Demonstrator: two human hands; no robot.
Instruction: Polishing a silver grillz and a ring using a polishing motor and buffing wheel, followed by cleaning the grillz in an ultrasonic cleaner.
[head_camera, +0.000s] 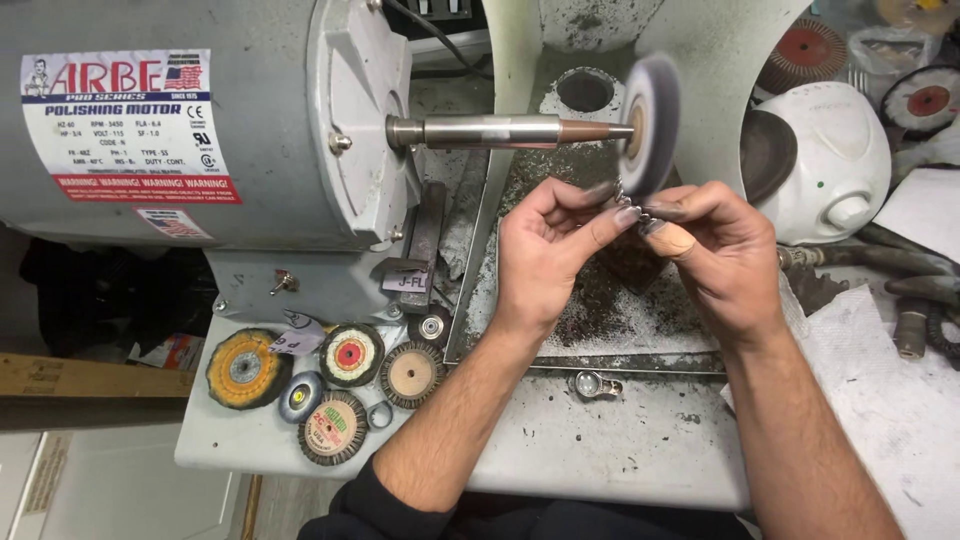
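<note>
Small metal chain (632, 207) pinched taut between left hand (548, 245) and right hand (722, 250), pressed to the wheel (650, 125) at its 6 o'clock edge. Judged light, limp, slippery, easily snagged; best gripped close either side of contact. Spare wheels (350, 355) at 8 o'clock on tabletop (600, 440).

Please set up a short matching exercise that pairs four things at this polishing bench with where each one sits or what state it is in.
Things:
1. polishing wheel
2. small metal chain piece
3. yellow buff
4. white respirator mask

Places or states:
A. lying flat on the bench shelf below the motor, leftmost of the spare wheels
B. blurred with motion at the tip of the spindle
C. resting to the right of the dust hood
D. pinched between the left hand and right hand, up against the wheel

Pairs: 1-B, 2-D, 3-A, 4-C
</note>
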